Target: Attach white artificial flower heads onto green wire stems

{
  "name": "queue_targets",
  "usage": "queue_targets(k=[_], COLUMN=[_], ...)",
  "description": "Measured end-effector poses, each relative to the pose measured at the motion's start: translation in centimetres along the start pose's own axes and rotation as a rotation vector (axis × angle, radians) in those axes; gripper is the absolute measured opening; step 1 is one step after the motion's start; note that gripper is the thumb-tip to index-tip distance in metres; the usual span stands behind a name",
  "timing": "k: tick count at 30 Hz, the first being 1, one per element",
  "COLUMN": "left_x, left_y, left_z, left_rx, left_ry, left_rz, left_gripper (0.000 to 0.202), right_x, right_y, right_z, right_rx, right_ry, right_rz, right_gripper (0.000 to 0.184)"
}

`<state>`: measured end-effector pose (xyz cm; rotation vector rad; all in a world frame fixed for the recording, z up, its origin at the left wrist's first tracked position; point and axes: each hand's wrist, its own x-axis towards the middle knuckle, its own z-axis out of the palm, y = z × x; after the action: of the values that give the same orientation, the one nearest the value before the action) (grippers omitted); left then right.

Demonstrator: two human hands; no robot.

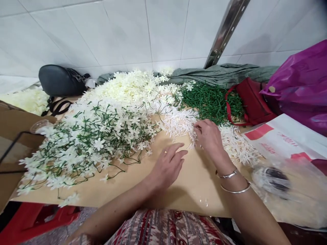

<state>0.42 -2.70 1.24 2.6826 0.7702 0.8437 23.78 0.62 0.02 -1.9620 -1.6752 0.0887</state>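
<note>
My left hand (170, 165) hovers low over the brown tabletop (186, 187), fingers slightly apart and nothing visible in them. Fingers curled together, my right hand (209, 139) reaches into a pile of thin white plastic pieces (178, 120). Whatever lies between its fingertips is too small or hidden to make out. More of the same white pieces (241, 144) lie to the right of my right wrist. Left of my hands spreads a heap of white artificial flowers with green stems (102, 136). Behind the white pieces is a pile of bare green plastic stems (209, 102).
Cream flower heads (127, 83) are piled near the tiled wall. A black bag (61, 81) and a cardboard box (20, 132) stand left. At right are a red bag (252, 102), a purple plastic bag (304, 85), a printed white bag (286, 136) and a clear bag (288, 194).
</note>
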Motion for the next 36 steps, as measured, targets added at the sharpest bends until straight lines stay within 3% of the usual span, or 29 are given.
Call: queue_targets(k=[3, 9, 15, 21, 26, 29, 33, 36], left_x=[0.4, 1.4, 2.4, 2.9, 2.7, 2.7, 2.8, 2.7], left_y=[-1.3, -4.5, -5.9, -6.0, -5.3, -4.9, -4.8, -4.9], left_z=[1.5, 1.7, 2.1, 3.2, 3.0, 2.5, 2.5, 2.6], left_rx=[-0.039, 0.029, 0.131, -0.107, -0.286, -0.349, -0.485, -0.531], left_ry=[-0.084, -0.030, -0.053, -0.031, 0.141, 0.241, 0.268, 0.257], left_rz=[-0.116, -0.216, -0.226, -0.036, -0.079, -0.116, -0.165, -0.174], left_gripper=[0.031, 0.026, 0.027, 0.019, 0.015, 0.017, 0.029, 0.018], right_x=[-0.8, -2.1, -2.6, -3.4, -4.1, -4.5, -5.2, -5.5], right_y=[-0.5, -1.2, -1.7, -2.3, -2.0, -2.3, -3.6, -4.2], right_z=[-0.1, -1.4, -3.5, -4.6, -3.1, -1.5, -0.5, -0.4], right_rx=[0.031, 0.131, 0.251, 0.352, 0.545, 0.697, 0.621, 0.535], right_ry=[-0.063, -0.170, 0.060, 0.193, 0.246, 0.189, 0.149, 0.153], right_rz=[-0.040, -0.075, 0.005, 0.049, 0.102, 0.118, -0.014, -0.137], right_gripper=[0.020, 0.019, 0.013, 0.015, 0.021, 0.015, 0.009, 0.012])
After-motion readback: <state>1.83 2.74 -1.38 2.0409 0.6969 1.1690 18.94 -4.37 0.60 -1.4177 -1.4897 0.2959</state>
